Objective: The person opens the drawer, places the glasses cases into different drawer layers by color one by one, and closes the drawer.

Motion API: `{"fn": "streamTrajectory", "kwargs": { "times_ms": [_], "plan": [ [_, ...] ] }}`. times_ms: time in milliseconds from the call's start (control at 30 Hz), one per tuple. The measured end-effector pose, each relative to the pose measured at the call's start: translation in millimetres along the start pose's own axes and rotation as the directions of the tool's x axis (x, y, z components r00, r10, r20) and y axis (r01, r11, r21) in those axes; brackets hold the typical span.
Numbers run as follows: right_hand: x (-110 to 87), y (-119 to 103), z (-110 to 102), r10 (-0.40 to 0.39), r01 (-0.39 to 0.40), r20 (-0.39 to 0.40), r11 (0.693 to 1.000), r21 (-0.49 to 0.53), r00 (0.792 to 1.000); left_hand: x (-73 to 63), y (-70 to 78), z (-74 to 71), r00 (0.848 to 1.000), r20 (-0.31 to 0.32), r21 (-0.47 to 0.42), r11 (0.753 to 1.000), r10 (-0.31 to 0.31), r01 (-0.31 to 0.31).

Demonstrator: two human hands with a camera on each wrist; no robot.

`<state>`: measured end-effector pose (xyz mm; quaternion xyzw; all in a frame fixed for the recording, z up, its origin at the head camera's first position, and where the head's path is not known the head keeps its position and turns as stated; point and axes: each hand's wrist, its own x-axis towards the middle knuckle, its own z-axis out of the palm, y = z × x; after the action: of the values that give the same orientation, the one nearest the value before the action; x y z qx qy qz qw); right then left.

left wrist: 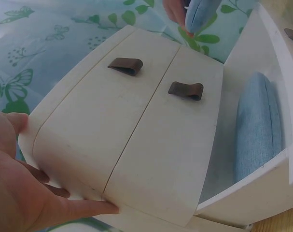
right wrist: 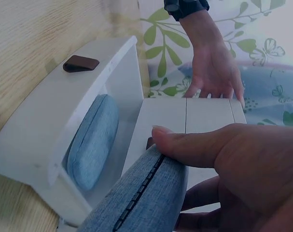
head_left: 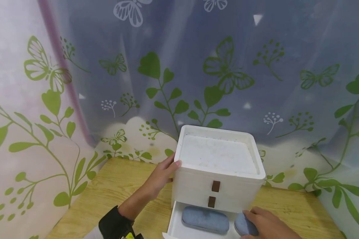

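A white drawer cabinet [head_left: 191, 184] stands on the wooden table, its bottom drawer [head_left: 174, 220] pulled out. My left hand [head_left: 161, 174] rests against the cabinet's left side, fingers spread along it and the thumb by the front edge. One blue fabric-covered glasses case [left wrist: 257, 125] lies lengthwise across the drawer, at its left. My right hand [right wrist: 252, 169] grips a second blue glasses case [right wrist: 141, 193], thumb on top by its dark seam. From the head view this held case is over the drawer's right part; its lower end is cut off in the right wrist view.
Two upper drawers with brown pull tabs [head_left: 215, 186] are closed. The cabinet's top is a shallow rimmed tray [head_left: 221, 131]. Behind it hangs a curtain [head_left: 179, 66] with butterflies and leaves. Bare wooden table [head_left: 131, 179] shows on the left.
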<state>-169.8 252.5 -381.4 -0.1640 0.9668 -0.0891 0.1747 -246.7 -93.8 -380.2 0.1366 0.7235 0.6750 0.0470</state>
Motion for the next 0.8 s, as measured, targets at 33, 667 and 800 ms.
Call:
{"fn": "streamTrajectory", "kwargs": {
  "times_ms": [33,667,800],
  "plan": [
    [2.3,-4.0,-1.1,0.0,0.0,0.006,1.0,0.009,1.0,-0.2,-0.3,-0.2,1.0,0.002,0.0,1.0,0.001,-0.001],
    [32.2,-60.9,-7.1,-0.097,0.097,-0.001,0.988,0.117,0.995,-0.5,-2.1,-1.5,1.0,0.018,-0.008,1.0,0.018,-0.018],
    [33.8,-61.7,-3.8,-0.189,0.191,-0.024,0.969,0.159,0.982,-0.2,-1.0,-1.9,1.0,0.019,-0.003,1.0,0.015,-0.015]
  ]
}}
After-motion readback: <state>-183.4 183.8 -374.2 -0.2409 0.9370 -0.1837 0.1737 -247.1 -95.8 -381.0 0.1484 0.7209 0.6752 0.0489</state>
